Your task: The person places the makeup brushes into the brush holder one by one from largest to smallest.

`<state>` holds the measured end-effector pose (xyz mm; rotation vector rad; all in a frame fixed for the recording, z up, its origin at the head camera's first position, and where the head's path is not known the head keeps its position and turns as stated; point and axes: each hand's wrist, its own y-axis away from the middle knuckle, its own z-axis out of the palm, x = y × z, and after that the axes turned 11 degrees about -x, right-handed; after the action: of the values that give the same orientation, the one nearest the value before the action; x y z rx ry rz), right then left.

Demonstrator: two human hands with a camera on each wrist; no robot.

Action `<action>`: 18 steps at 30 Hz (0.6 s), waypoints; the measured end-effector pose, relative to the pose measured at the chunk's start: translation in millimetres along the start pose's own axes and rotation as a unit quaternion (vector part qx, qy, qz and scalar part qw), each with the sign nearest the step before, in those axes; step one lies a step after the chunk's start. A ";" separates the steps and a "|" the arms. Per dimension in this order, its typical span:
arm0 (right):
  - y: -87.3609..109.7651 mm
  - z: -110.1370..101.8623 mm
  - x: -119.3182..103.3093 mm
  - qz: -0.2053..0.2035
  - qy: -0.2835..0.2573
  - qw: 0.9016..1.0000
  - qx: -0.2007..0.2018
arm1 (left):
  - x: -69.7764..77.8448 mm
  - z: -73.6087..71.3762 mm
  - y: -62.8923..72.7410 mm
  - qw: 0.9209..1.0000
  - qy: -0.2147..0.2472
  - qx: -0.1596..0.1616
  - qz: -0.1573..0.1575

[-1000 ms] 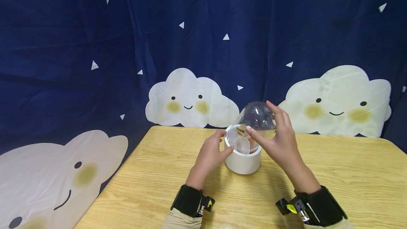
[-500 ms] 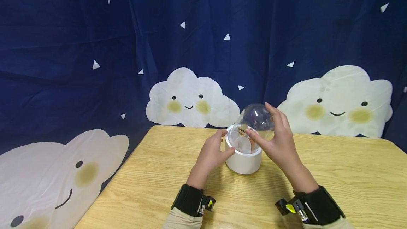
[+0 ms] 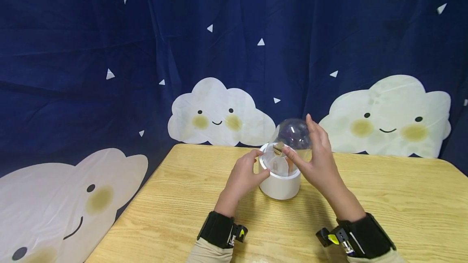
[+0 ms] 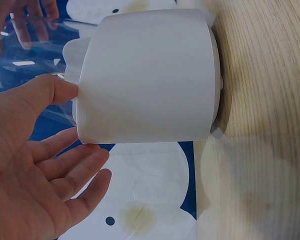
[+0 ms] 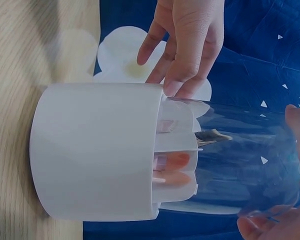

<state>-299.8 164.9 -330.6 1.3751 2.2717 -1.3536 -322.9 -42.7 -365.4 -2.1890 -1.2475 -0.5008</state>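
Note:
A white round organizer base (image 3: 279, 186) stands upright on the table, its inside split by pale dividers (image 5: 182, 137). Over its opening sits a clear dome (image 3: 292, 131), its lower edge inside the white rim in the right wrist view. My right hand (image 3: 323, 165) holds the dome from the right, thumb in front and fingers behind. With thumb and fingertips, my left hand (image 3: 243, 175) grips the left side of the base's rim. Through the dome I see orange-tipped items (image 5: 177, 160) and a brownish folded piece (image 5: 212, 136); their kinds cannot be told.
The wooden table (image 3: 190, 198) reaches out on both sides of the base. Behind it hangs a dark blue curtain (image 3: 226, 15) with white triangles and smiling clouds. Each wrist wears a black strap (image 3: 215, 230) with a small camera.
The dome has shifted slightly left and down, standing straighter over the base. My right hand has moved left with it, and its fingers are straighter. The left hand has stayed at the rim.

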 end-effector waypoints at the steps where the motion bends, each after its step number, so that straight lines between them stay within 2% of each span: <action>1: 0.1 -0.3 -0.1 0.002 -0.003 1.000 -0.005 | -0.1 0.1 -0.1 1.000 -0.001 0.000 -0.001; 9: 0.8 -0.9 0.7 -0.007 -0.039 0.999 -0.033 | 0.3 0.1 0.4 1.000 0.006 -0.004 -0.007; 18: -0.9 -3.7 1.0 -0.033 -0.011 0.999 -0.039 | -0.8 -0.6 0.4 1.000 0.006 -0.005 -0.009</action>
<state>-300.0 168.2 -328.4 1.2652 2.3477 -1.2769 -323.0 -43.7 -365.5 -2.1822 -1.2626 -0.5285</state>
